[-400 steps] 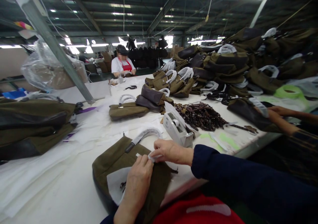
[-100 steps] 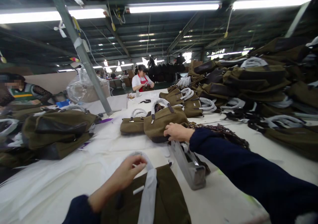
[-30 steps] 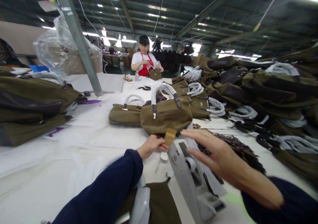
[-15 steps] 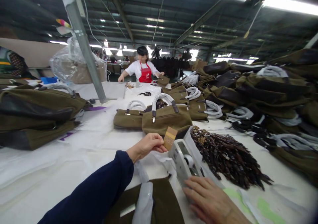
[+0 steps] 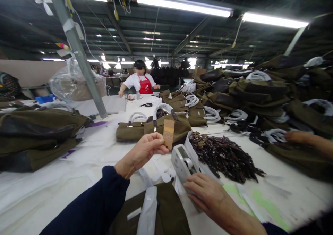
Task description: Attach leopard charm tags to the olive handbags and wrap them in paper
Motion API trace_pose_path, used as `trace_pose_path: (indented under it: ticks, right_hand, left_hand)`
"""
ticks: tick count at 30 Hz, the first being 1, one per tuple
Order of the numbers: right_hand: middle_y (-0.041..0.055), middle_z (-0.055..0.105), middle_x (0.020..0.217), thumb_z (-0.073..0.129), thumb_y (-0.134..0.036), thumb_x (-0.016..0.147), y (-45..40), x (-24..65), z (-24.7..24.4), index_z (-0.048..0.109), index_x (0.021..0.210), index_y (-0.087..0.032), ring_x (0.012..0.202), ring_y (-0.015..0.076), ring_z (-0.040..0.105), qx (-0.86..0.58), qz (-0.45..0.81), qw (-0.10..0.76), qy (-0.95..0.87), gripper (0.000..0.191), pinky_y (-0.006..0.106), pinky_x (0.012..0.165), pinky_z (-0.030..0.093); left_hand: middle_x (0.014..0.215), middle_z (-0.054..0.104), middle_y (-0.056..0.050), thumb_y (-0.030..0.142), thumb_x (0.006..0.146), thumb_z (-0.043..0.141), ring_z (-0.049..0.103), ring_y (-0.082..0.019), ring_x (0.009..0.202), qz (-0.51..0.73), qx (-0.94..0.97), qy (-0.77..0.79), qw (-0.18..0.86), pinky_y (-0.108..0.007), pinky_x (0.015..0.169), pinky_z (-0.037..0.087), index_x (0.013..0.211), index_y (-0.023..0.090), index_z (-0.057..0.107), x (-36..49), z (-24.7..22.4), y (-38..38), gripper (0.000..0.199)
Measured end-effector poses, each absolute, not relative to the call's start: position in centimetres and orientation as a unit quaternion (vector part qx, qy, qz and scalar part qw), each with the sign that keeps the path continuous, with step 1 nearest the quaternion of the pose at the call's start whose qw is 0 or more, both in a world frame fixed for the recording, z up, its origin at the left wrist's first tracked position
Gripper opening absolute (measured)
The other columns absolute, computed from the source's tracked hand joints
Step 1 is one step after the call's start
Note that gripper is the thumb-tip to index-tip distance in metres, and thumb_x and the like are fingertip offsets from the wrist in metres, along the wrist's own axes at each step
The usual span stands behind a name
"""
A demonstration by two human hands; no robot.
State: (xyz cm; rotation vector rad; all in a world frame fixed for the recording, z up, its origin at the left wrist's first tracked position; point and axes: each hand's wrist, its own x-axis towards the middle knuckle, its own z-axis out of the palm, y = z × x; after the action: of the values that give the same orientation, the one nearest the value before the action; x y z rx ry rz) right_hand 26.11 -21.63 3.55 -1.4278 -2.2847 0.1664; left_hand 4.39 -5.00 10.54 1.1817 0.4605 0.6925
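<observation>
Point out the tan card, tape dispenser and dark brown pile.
Tan card (image 5: 169, 133), head view: middle of its face.
Tape dispenser (image 5: 179, 162), head view: side of its body.
Dark brown pile (image 5: 225, 157), head view: its middle.

Long tube lights (image 5: 183, 6) burn to flat white above me, while the roof (image 5: 145, 23) behind them sinks into gloom. Small patches of glare dot the far end, which looks soft. Light falls evenly on my bench (image 5: 296, 188), with weak shadows. The card (image 5: 168, 134) in my left grip (image 5: 164, 145) is fairly clear, its print unreadable. Toward the sides everything stretches and smears, and the right-hand corners darken.
</observation>
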Motion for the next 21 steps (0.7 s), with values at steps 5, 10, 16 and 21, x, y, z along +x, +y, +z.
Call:
trace_pose_path:
  ticks: [5,10,16,21]
  right_hand:
    - [0.0070,0.069,0.110,0.054,-0.018,0.096,-21.8,25.1,6.5,0.060,0.119,-0.022,0.099,0.0193,0.065,-0.492,0.005,0.395,-0.775,0.024,0.032,0.087,0.054]
    - [0.0066,0.068,0.105,0.050,-0.011,0.097,-22.1,23.3,9.2,0.049,0.140,-0.024,0.089,0.0181,0.063,-0.392,-0.149,0.352,-0.837,0.045,0.031,0.078,0.052]
    - [0.0054,0.069,0.089,0.047,-0.011,0.099,-22.7,19.8,10.3,0.062,0.120,-0.014,0.078,0.0164,0.061,-0.309,-0.167,0.293,-0.889,0.026,0.029,0.068,0.048]
    - [0.0042,0.067,0.083,0.053,-0.017,0.098,-23.4,18.0,10.8,0.070,0.102,-0.018,0.077,0.0130,0.062,-0.301,-0.038,0.431,-0.850,0.017,0.023,0.068,0.050]
  left_hand:
    - [0.071,0.074,-0.006,0.023,0.086,0.070,0.068,-0.008,0.060,0.320,0.537,0.229,0.746,-0.013,0.061,0.054,0.087,0.012,0.060,2.9,13.3,-7.7,0.015]
    - [0.069,0.073,-0.007,0.026,0.082,0.074,0.067,-0.009,0.056,0.298,0.503,0.245,0.773,-0.015,0.057,0.053,0.083,0.013,0.061,2.3,12.3,-11.5,0.018]
    - [0.067,0.072,-0.007,0.026,0.078,0.077,0.065,-0.010,0.055,0.291,0.475,0.246,0.793,-0.016,0.056,0.050,0.079,0.012,0.063,1.6,10.1,-14.0,0.019]
    - [0.063,0.065,-0.003,0.023,0.076,0.076,0.060,-0.008,0.051,0.311,0.477,0.262,0.780,-0.017,0.052,0.047,0.077,0.013,0.063,0.1,9.4,-15.3,0.017]
